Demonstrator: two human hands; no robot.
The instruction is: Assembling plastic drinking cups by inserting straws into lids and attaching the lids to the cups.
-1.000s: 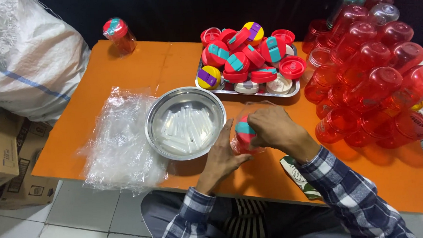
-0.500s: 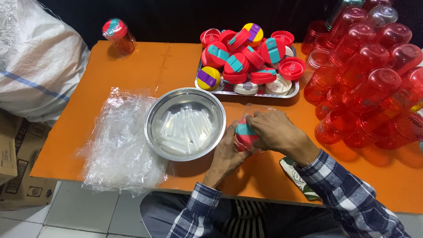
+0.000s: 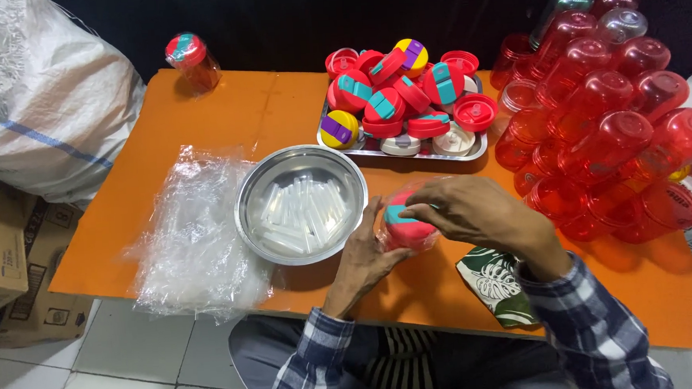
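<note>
Both my hands are on one red plastic bottle [image 3: 405, 232] with a red lid and teal flap, standing on the orange table [image 3: 200, 123] just in front of me. My left hand [image 3: 369, 252] wraps its side from the left. My right hand [image 3: 465, 212] sits over the lid from the right, fingers on the teal flap. A steel bowl [image 3: 301, 203] with several clear plastic tubes stands right next to my left hand. Most of the bottle is hidden by my fingers.
A steel tray [image 3: 403, 148] heaped with several red, teal and yellow lids sits behind. A pile of red bottles [image 3: 603, 126] fills the right. Clear plastic bags [image 3: 190, 234] lie left of the bowl. One capped bottle [image 3: 191, 59] stands far left. A leaf-print cloth [image 3: 497, 285] lies near.
My hands have shifted slightly on the bottle, the right hand turning over the lid. The bottle stays in the same spot.
</note>
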